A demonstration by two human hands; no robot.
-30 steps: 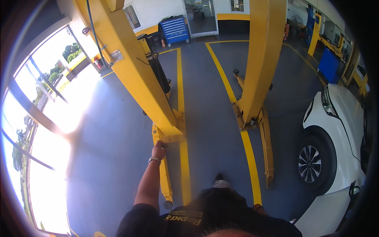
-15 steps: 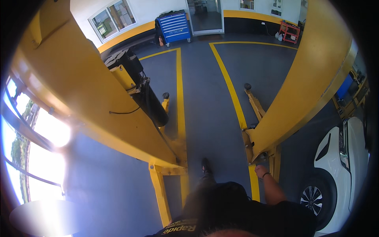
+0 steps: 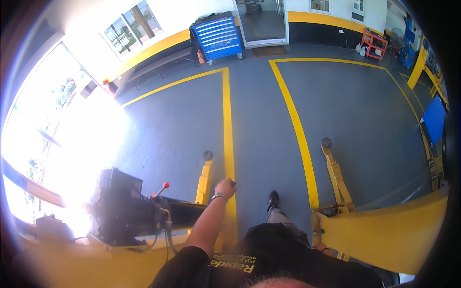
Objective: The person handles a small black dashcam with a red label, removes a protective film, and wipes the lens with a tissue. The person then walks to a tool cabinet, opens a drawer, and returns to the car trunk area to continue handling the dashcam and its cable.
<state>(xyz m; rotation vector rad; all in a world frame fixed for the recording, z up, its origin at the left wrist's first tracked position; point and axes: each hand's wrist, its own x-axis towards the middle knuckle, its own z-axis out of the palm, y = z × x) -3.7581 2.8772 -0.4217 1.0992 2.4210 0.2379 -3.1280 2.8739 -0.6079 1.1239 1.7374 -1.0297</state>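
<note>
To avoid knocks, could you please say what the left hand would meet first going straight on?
For the left hand, the way looks free over the grey workshop floor, though depth is unclear.

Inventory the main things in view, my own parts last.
Chest: one, blue, far wall
Door: one, glass, far wall
Cart: one, red, far right
Bench: one, grey, far left
Floor lines: several, yellow, ahead
Lift posts: two, yellow, near left and right
Lift arms: two, yellow, ahead of posts
Power unit: one, black, near left
Shoe: one, black, lower centre
Left hand: one, bare, around a dark item
Right hand: one, partly hidden, near right post
</note>
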